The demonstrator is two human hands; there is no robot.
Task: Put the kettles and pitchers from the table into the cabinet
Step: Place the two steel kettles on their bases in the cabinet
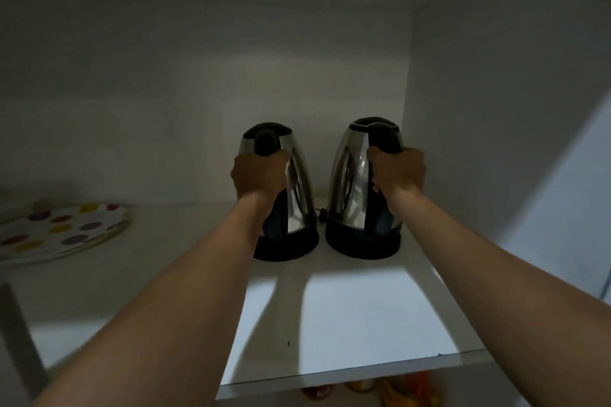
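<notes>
It was a home kitchen, by the look of it. Inside a plain white cabinet (479, 109), two steel electric kettles stood side by side on a shelf (363, 324), the left kettle (299, 195) and the right kettle (350, 175) each on a black base. A stack of plates (59, 231) with coloured dots lay further left, and bright, blurred things (410, 387) showed below.

Polka-dot plates (62, 235) lie stacked at far left.

White shelf (363, 314); left kettle (299, 195), right kettle (348, 175) (just apart); spotted plates (59, 231) far left
</notes>
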